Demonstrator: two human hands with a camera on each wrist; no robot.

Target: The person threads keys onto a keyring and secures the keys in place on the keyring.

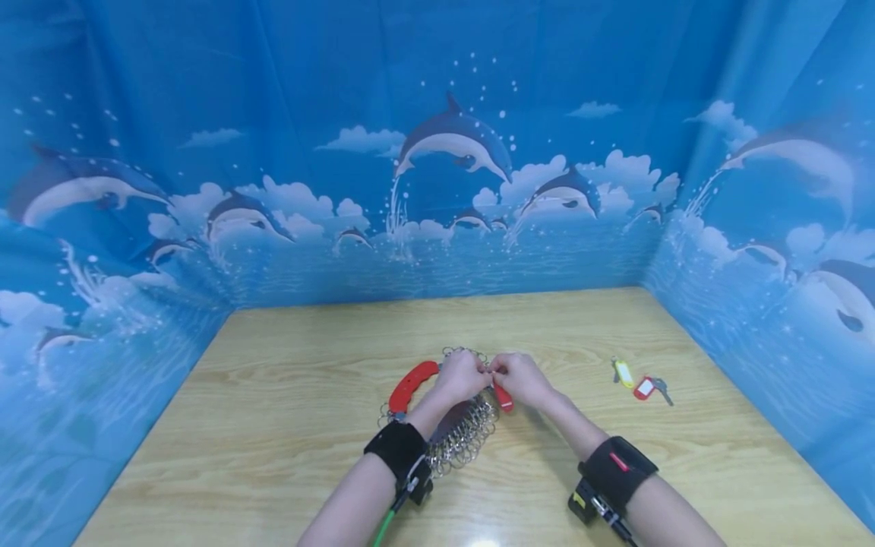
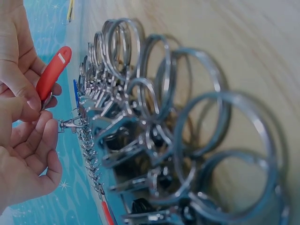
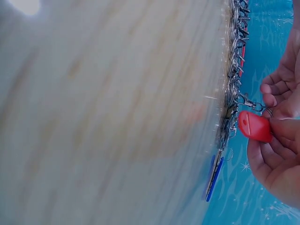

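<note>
A large key ring with a curved red handle (image 1: 413,386) lies on the table, hung with many metal snap clips (image 1: 463,434) ending in split rings. My left hand (image 1: 465,377) is over its far right part and pinches the small split ring (image 3: 268,112) of one clip, which stretches out from the row in the right wrist view. Close beside it, my right hand (image 1: 522,380) holds a red key tag (image 2: 54,72) between thumb and fingers, right at that split ring. The fingertips of both hands nearly meet and partly hide the tag's ring end.
To the right on the wooden table (image 1: 273,456) lie a key with a yellow tag (image 1: 623,374) and a key with a red tag (image 1: 644,388). A blue tag (image 3: 214,180) is by the clips. Dolphin-printed curtains (image 1: 437,251) border the table.
</note>
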